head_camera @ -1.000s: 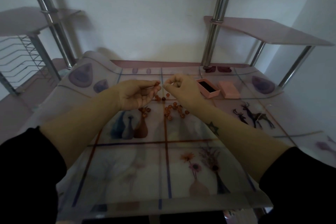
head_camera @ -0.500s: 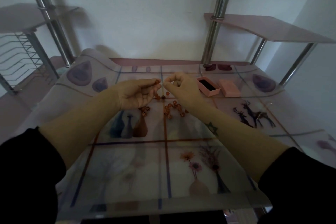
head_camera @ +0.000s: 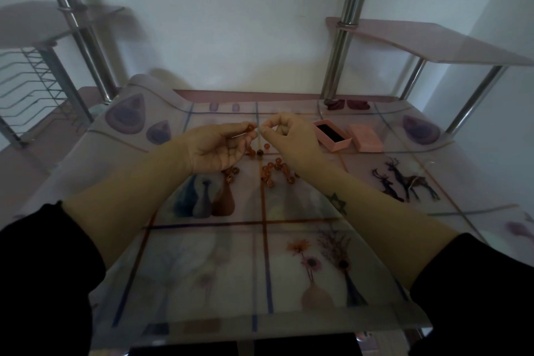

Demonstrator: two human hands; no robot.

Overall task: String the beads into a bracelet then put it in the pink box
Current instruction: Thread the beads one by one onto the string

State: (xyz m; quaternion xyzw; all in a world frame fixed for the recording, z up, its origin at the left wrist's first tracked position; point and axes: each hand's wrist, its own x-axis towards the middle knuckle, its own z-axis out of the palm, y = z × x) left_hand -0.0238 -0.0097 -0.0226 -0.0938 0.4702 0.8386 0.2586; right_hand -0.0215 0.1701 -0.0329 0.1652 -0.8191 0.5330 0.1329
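Threading: left hand [head_camera: 219, 150] pinches orange bead [head_camera: 250, 126]; right hand [head_camera: 291, 139] fingers pinched together, cord too fine to see. Align hole squarely; feed slowly.

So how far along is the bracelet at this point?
Early. Done: the pink box sits open, lid beside it. In hand: the left hand pinches a bead near the right hand, whose fingers pinch presumably string, too fine to see. Left: many beads lie loose on the table; nothing boxed.

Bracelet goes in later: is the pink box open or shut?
Open: the pink box shows its dark lining; its lid lies beside it.
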